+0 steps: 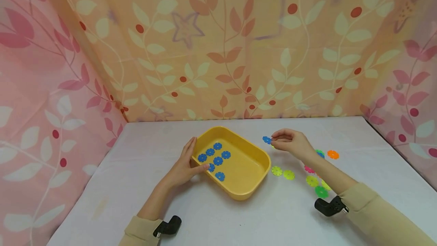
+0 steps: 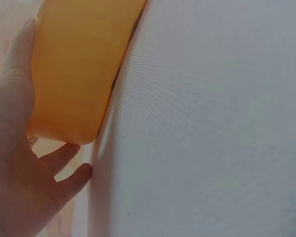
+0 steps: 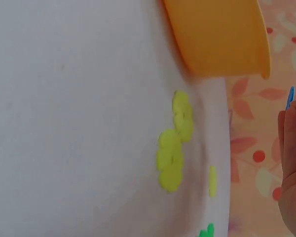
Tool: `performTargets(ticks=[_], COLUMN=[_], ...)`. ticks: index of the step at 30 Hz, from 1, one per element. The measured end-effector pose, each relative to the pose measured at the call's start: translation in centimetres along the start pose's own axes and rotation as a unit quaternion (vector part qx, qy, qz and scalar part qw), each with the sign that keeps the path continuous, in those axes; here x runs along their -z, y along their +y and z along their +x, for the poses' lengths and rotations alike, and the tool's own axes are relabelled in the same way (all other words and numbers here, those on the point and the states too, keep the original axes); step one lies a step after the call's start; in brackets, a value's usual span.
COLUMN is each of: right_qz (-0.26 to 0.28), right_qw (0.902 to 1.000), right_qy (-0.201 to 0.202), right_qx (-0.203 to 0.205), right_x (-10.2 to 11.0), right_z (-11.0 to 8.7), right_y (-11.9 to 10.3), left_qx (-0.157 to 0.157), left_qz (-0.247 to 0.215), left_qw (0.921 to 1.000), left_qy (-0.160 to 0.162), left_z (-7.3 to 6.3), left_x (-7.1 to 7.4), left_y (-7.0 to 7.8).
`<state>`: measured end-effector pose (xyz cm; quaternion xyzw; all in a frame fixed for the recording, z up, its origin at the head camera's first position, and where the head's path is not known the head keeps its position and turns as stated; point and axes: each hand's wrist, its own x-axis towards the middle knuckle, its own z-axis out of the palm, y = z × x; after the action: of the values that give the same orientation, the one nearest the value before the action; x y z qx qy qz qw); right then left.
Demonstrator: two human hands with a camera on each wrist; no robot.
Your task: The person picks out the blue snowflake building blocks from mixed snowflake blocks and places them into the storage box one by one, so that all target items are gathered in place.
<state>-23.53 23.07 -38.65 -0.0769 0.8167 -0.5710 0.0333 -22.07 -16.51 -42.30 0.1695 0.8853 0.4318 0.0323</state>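
Observation:
A yellow plastic tray (image 1: 246,168) stands on the table, with several blue flower-shaped discs (image 1: 217,161) lying toward its left side. My left hand (image 1: 181,168) grips the tray's left rim, thumb over the edge and fingers along the outer wall. In the left wrist view, the fingers lie against the tray's outside wall (image 2: 79,84). Right of the tray, my right hand (image 1: 291,143) pinches a blue flower-shaped disc (image 1: 266,139) above the table. That blue disc (image 3: 290,96) appears edge-on at the fingertips in the right wrist view.
Two yellow-green discs (image 1: 283,172) lie just right of the tray. Farther right are an orange disc (image 1: 333,154), a green disc (image 1: 321,191) and several others, some hidden under the right forearm. A floral curtain (image 1: 222,48) hangs behind the white tabletop (image 1: 109,185).

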Motion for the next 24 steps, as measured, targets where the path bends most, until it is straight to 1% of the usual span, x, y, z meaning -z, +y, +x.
performTargets(ticks=[3,8,12,16,21,24], right_qz=[0.018,0.039,0.053,0.064,0.036,0.009], right_qw=[0.9994,0.9968,0.9932,0.9875,0.9831,0.9820], right_qy=[-0.026,-0.064,-0.100,-0.139,-0.173,-0.185], right_qx=[0.015,0.027,0.029,0.038,0.049,0.039], right_x=[-1.3,-4.0,-6.3,-8.4,-10.2,-10.9], right_z=[0.2,0.7,1.3,1.8,2.3,2.5], right_y=[-1.4,-3.3,-4.1,-4.2,-4.0,-3.8], left_qx=[0.000,0.000,-0.005,-0.011,-0.011,-0.011], left_qz=[0.001,0.007,0.009,0.008,0.010,0.010], left_qw=[1.0000,1.0000,0.9999,0.9999,0.9999,0.9999], left_qy=[-0.001,-0.003,-0.004,-0.002,0.001,0.000], left_z=[0.0,0.1,0.2,0.2,0.2,0.3], left_x=[0.0,0.0,0.1,0.1,0.0,0.0], left_y=[-0.1,-0.2,-0.2,-0.2,-0.4,-0.4])
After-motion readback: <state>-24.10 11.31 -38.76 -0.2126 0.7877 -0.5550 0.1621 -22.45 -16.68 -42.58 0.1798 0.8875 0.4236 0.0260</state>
